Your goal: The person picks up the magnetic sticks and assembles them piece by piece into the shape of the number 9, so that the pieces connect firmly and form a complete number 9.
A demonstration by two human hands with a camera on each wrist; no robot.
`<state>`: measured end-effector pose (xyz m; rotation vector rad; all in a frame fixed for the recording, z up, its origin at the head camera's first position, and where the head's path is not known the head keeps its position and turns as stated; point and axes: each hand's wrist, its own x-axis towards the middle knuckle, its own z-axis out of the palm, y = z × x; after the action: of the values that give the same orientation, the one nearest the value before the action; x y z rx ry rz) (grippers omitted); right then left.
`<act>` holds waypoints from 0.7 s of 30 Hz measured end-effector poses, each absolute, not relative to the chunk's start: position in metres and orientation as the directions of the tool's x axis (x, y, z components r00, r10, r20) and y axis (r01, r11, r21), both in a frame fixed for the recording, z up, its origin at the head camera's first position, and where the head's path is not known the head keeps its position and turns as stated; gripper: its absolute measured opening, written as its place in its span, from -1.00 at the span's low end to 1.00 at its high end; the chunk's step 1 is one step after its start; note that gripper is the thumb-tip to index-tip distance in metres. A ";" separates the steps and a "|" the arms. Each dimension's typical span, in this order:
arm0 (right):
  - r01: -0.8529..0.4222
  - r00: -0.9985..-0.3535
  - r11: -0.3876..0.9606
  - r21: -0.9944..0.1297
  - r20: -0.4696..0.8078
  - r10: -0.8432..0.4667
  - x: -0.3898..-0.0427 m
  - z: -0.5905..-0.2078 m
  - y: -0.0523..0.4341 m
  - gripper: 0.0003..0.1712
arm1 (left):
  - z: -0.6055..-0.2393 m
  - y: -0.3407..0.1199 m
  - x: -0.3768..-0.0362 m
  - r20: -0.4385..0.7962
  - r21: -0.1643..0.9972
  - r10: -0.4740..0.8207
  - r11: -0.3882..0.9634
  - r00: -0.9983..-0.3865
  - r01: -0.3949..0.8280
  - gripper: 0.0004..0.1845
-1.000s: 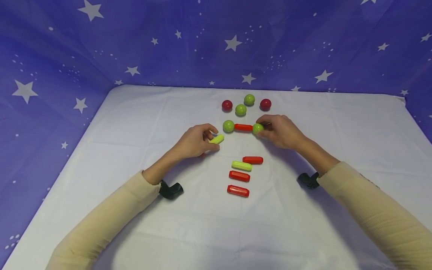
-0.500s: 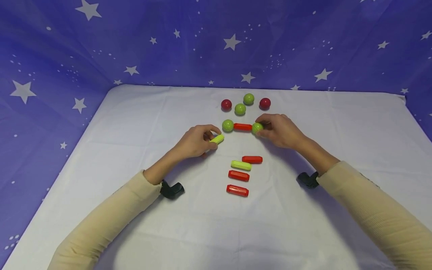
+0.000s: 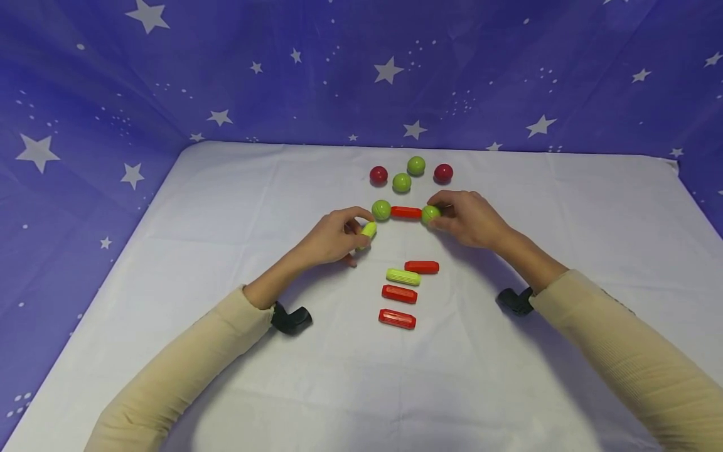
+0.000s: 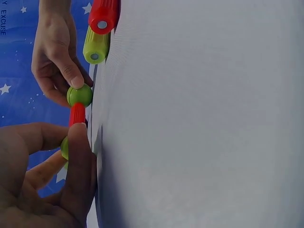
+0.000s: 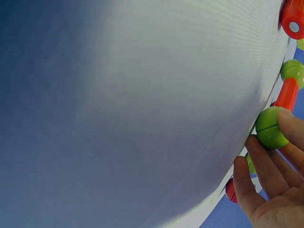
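Head view, left hand pinching green stick, right hand gripping ball

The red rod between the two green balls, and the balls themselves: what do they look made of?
The red rod looks like moulded plastic, glossy, going by its even colour and highlights. The green balls look like plastic too, satin, with fine ribbing and a seam round the middle in the right wrist view. What is inside cannot be told.

white table, starry blue backdrop
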<state>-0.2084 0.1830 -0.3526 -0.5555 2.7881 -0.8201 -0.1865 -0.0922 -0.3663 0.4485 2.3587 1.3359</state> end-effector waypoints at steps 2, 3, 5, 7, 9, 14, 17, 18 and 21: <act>-0.305 -0.912 0.776 -0.552 -0.065 -0.405 -0.208 -0.353 0.183 -0.58 | -0.367 -0.092 -0.186 -0.171 0.872 0.452 0.484 -0.875 0.079 -0.59; -0.308 -0.911 0.775 -0.552 -0.063 -0.407 -0.208 -0.353 0.183 -0.58 | -0.367 -0.091 -0.186 -0.171 0.875 0.448 0.478 -0.878 0.074 -0.59; -0.314 -0.909 0.772 -0.552 -0.059 -0.412 -0.209 -0.353 0.184 -0.58 | -0.366 -0.091 -0.186 -0.171 0.884 0.438 0.463 -0.882 0.058 -0.58; -0.318 -0.908 0.770 -0.554 -0.055 -0.415 -0.209 -0.353 0.184 -0.58 | -0.366 -0.091 -0.186 -0.176 0.893 0.427 0.448 -0.887 0.039 -0.57; -0.320 -0.908 0.767 -0.556 -0.051 -0.417 -0.209 -0.353 0.183 -0.59 | -0.366 -0.090 -0.186 -0.183 0.901 0.417 0.433 -0.890 0.017 -0.56; -0.325 -0.907 0.762 -0.561 -0.044 -0.420 -0.209 -0.353 0.184 -0.59 | -0.367 -0.088 -0.186 -0.216 0.916 0.413 0.400 -0.885 -0.037 -0.54; -0.326 -0.907 0.762 -0.560 -0.044 -0.420 -0.209 -0.354 0.184 -0.59 | -0.367 -0.087 -0.186 -0.224 0.922 0.412 0.383 -0.883 -0.055 -0.53; -0.325 -0.907 0.763 -0.559 -0.045 -0.419 -0.209 -0.354 0.184 -0.58 | -0.367 -0.086 -0.186 -0.221 0.924 0.411 0.379 -0.884 -0.055 -0.53; -0.320 -0.908 0.767 -0.556 -0.050 -0.415 -0.209 -0.354 0.184 -0.58 | -0.367 -0.084 -0.186 -0.209 0.927 0.406 0.372 -0.889 -0.048 -0.54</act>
<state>-0.2091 0.1839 -0.3538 -0.5861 2.7913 -0.8325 -0.1858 -0.0839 -0.3668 0.3110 2.2335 1.5289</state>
